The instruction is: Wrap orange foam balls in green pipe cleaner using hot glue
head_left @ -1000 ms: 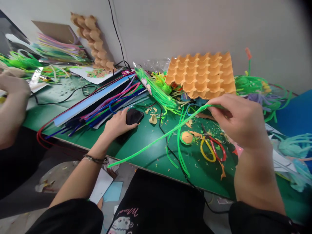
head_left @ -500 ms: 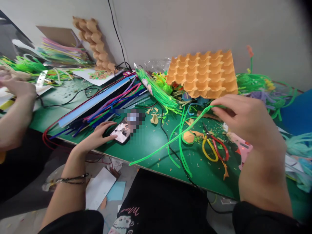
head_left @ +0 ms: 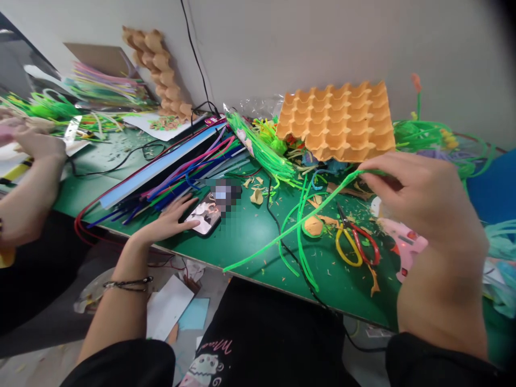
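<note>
A long green pipe cleaner (head_left: 282, 235) is pinched between the thumb and forefinger of my right hand (head_left: 419, 199). Its free end slants down left to the table's front edge. My left hand (head_left: 169, 221) lies with fingers spread along the near-left side of a phone (head_left: 205, 219), its thumb on the lit screen. Part of the screen is blurred out. Several more green pipe cleaners (head_left: 300, 244) lie under the held one. Below my right hand are scissors (head_left: 357, 244) with one yellow and one red handle, and a round orange-tan piece (head_left: 313, 227).
An orange egg tray (head_left: 338, 121) leans at the back over bundled green pipe cleaners (head_left: 268, 156). A pink glue gun (head_left: 405, 247) sits partly behind my right wrist. A black cable (head_left: 278, 226) crosses the green table. Another person's hands (head_left: 36, 140) are at far left.
My left hand's fingers have straightened and its thumb has moved onto the phone screen. My right hand still pinches the pipe cleaner. The whole view has shifted slightly.
</note>
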